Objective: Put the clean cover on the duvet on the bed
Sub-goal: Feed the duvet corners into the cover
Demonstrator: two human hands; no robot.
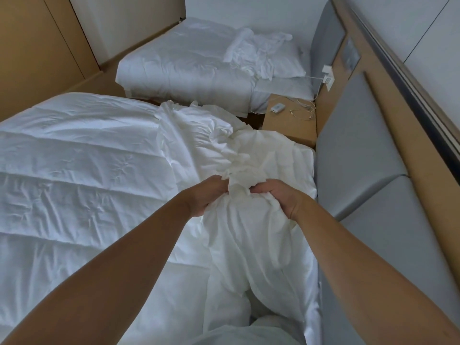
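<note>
— Both hands closed?
— Yes. Our left hand (206,195) and right hand (281,199), close together, each clutch a gathered wad of the cover (249,235).
— How will it handle?
— Light, soft and limp, we judge; better taken at a corner or hem than mid-bunch.
— Where does it lie?
— Heaped on the duvet (82,170) along the head edge of the bed (315,307), its length running from us toward the far corner by the headboard (361,158).
</note>
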